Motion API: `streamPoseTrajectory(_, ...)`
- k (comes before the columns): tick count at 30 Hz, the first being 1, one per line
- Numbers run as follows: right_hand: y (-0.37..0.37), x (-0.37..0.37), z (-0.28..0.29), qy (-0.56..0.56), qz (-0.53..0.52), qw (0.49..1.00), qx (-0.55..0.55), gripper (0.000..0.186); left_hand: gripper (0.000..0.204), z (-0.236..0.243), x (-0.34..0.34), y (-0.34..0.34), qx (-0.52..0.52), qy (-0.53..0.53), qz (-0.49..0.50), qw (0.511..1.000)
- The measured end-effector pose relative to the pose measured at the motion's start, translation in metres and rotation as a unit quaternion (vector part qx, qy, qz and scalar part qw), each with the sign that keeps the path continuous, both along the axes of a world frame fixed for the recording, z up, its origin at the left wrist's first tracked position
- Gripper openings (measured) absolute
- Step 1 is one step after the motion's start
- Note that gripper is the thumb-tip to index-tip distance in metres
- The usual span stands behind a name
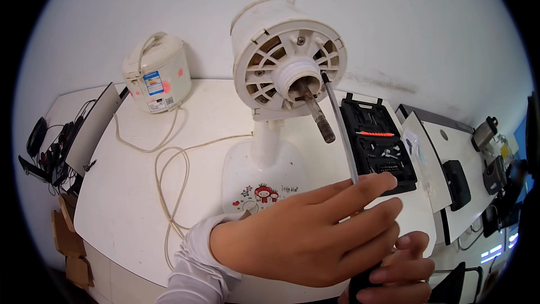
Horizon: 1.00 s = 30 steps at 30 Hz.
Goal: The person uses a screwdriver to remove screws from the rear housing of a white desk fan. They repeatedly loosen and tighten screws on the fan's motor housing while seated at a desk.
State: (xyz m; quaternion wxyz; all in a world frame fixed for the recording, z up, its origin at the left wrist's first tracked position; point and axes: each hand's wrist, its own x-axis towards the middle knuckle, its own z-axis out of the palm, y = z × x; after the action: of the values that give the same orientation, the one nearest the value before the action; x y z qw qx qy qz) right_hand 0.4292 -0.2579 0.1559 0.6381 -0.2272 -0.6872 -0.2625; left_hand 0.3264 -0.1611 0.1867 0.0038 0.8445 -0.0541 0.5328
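A white electric fan without blades or guard (pixel 242 59) stands in front of me, its bare threaded metal shaft (pixel 322 125) pointing toward me. A long screwdriver (pixel 344 126) reaches up to the right part of the slotted motor face. Its dark tip is at the face, beside the round collar; whether it sits in a screw I cannot tell. My left hand (pixel 315 233), in a light sleeve, has its fingers closed around the steel shank. Below it, my right hand (pixel 402 278) grips the black handle (pixel 363 287), partly hidden behind the left hand.
An opened black tool case (pixel 388 152) with bits and a red-orange tool lies right of the fan. A white rice cooker (pixel 160 79) stands back left, and a pale cord (pixel 185 177) loops over the white table (pixel 124 191). Another desk (pixel 450 146) is at the right.
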Motion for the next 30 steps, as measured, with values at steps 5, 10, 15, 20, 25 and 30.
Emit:
streamPoseTrajectory(5,0.012,-0.003,0.004,0.019,0.002,0.998,0.052,0.017,0.009,0.006,-0.007,-0.002,0.017,0.041,0.033,0.998)
streamPoseTrajectory(10,-0.011,0.005,0.014,-0.024,0.01,0.995,-0.093,0.029,0.008,0.004,-0.006,-0.005,0.013,0.035,0.037,0.999)
streamPoseTrajectory(15,-0.021,0.031,0.02,-0.184,0.047,0.969,-0.156,0.016,0.01,-0.006,0.0,0.008,0.052,-0.046,0.015,0.997)
streamPoseTrajectory(20,-0.019,0.011,0.008,-0.112,0.02,0.985,-0.128,0.014,0.008,-0.007,0.004,0.011,0.085,-0.102,0.017,0.991)
streamPoseTrajectory(25,-0.022,0.009,0.013,-0.098,0.008,0.986,-0.135,0.014,0.007,-0.009,0.008,0.014,0.117,-0.128,0.026,0.984)
streamPoseTrajectory(30,-0.021,0.013,0.012,-0.11,0.004,0.986,-0.121,0.015,0.008,-0.012,0.011,-0.003,0.01,-0.132,0.022,0.991)
